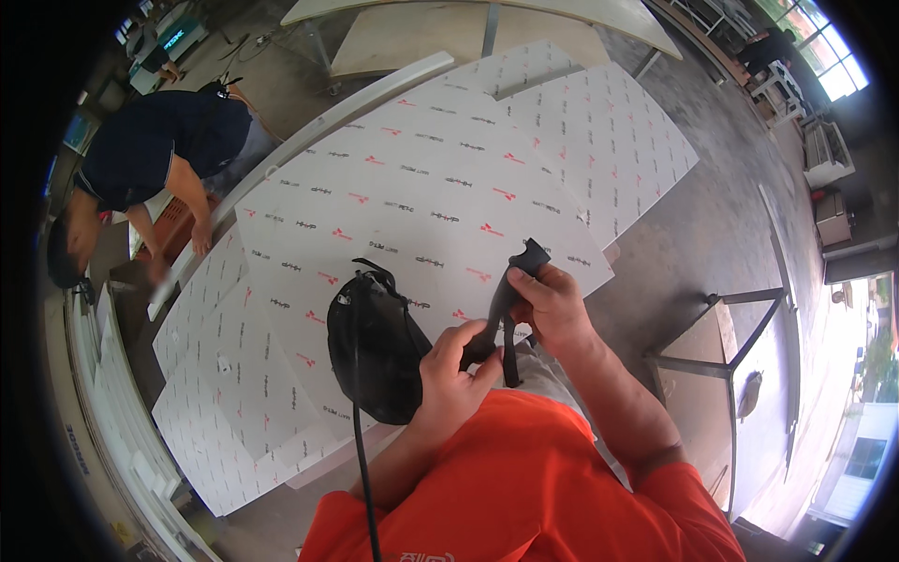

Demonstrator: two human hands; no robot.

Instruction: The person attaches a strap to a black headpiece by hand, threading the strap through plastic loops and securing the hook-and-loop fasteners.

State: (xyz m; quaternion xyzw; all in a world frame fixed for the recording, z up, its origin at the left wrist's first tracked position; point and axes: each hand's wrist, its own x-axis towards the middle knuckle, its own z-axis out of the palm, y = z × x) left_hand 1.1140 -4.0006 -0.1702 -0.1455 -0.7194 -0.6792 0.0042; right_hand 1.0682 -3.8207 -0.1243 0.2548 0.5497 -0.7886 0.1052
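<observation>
Close to my body, both hands are closed on a black strap. My right hand grips its upper part, thumb on top, and a wide dark end sticks out above the thumb. Lower down, my left hand pinches the strap between thumb and fingers. A narrower black band hangs between the hands. Just left of my left hand, a black pouch with a loop at its top is over the printed white boards. Whether the strap joins the pouch is hidden by my left hand.
A black cable runs down across the pouch. At the left, a person in dark clothes bends over a long white strip. A metal frame with panels stands at the right. Another table is beyond the boards.
</observation>
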